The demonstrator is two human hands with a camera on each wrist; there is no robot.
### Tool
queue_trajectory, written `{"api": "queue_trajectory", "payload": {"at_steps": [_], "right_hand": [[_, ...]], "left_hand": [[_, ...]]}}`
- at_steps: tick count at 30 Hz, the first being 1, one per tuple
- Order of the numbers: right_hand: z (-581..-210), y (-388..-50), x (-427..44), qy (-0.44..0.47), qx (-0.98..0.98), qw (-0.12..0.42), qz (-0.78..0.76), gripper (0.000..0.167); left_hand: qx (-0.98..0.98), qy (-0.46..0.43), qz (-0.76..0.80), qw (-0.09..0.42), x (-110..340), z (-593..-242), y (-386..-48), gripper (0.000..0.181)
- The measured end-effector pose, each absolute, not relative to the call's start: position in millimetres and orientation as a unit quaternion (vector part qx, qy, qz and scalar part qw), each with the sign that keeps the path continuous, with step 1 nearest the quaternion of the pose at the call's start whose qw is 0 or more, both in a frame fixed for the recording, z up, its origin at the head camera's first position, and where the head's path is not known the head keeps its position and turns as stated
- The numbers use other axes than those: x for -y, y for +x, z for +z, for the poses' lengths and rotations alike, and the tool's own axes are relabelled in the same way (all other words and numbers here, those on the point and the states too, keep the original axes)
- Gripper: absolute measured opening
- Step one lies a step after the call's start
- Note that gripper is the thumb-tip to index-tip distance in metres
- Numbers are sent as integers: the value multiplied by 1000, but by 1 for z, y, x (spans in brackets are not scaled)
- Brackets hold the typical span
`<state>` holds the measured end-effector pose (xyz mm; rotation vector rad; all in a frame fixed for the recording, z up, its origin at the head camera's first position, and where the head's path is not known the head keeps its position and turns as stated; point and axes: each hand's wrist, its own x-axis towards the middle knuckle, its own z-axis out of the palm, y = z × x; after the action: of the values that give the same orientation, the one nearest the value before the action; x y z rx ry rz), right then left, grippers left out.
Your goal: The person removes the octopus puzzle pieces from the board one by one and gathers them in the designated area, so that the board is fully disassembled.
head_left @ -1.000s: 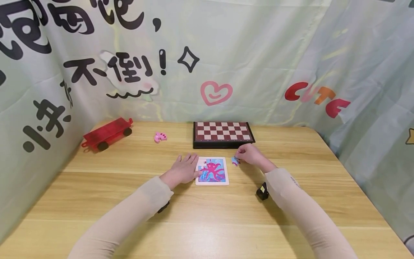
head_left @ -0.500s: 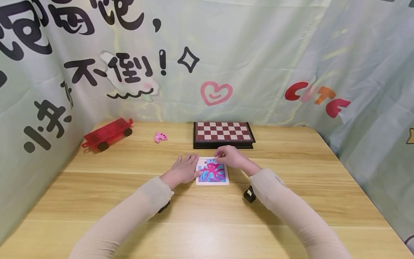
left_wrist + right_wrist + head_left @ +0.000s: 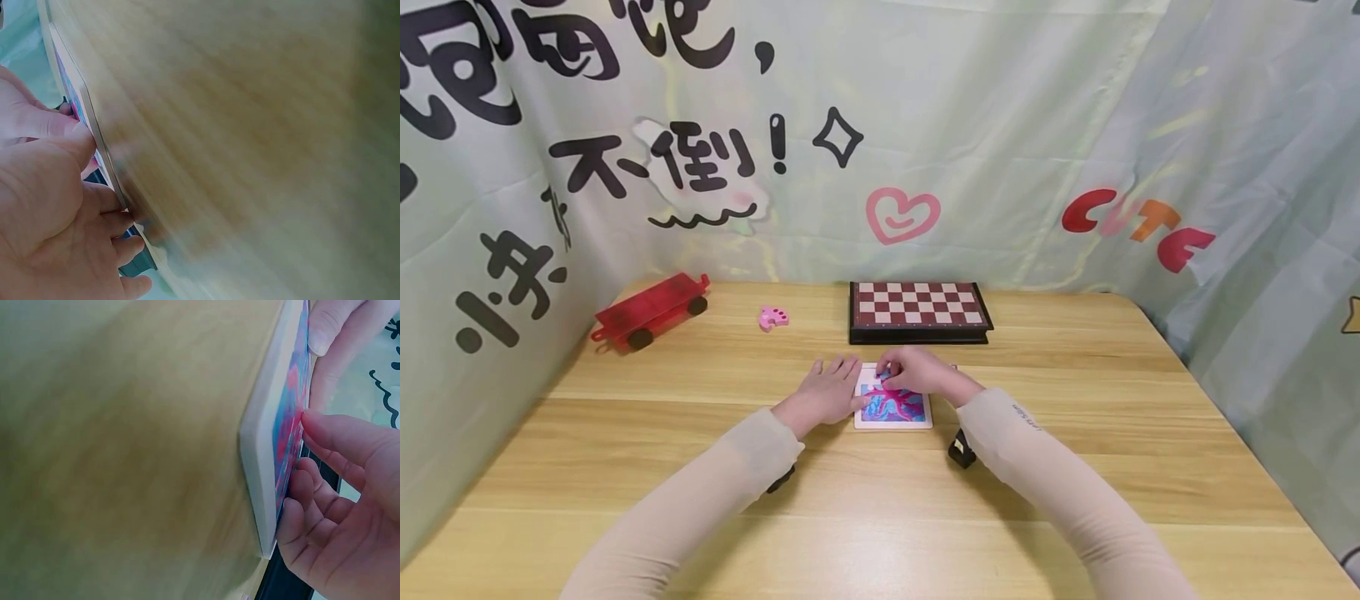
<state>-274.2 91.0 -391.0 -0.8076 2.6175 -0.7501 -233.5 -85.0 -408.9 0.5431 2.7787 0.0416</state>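
Observation:
A square jigsaw puzzle [image 3: 892, 410] in a pale frame, with a pink octopus on blue, lies flat on the table. My left hand [image 3: 826, 393] rests at its left side, fingers spread on the table and thumb over the frame's edge. Over the puzzle's upper part, my right hand [image 3: 917, 370] pinches a small blue puzzle piece [image 3: 883, 376] between thumb and fingertips; the fingers mostly hide it. In the right wrist view the thumb [image 3: 331, 428] touches down on the picture, with the other fingers curled near the frame [image 3: 256, 450].
Behind the puzzle stands a checkered board box [image 3: 919, 313]. A pink spotted piece [image 3: 772, 317] and a red toy wagon [image 3: 652, 309] lie at the back left. A tiny part of something [image 3: 953, 367] shows beyond my right wrist. A printed curtain [image 3: 1000, 150] borders the table.
My right hand has moved left from the table beside the puzzle to above its upper part, carrying a blue piece. The left hand has stayed in place.

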Motion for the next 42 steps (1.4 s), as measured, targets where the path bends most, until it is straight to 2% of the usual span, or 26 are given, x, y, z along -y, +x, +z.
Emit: {"api": "queue_trajectory", "payload": {"at_steps": [17, 24, 33, 42], "right_hand": [[-390, -272, -90, -256, -919, 139, -264, 12], [-396, -279, -94, -266, -912, 129, -284, 22], [-394, -278, -106, -235, -878, 154, -387, 15], [-387, -275, -121, -188, -877, 133, -422, 3]], "left_hand": [[-970, 185, 3, 159, 83, -395, -227, 71], [-971, 182, 8, 157, 83, -393, -225, 72], [-971, 179, 16, 159, 84, -391, -224, 72], [-971, 180, 18, 159, 84, -393, -224, 71]]}}
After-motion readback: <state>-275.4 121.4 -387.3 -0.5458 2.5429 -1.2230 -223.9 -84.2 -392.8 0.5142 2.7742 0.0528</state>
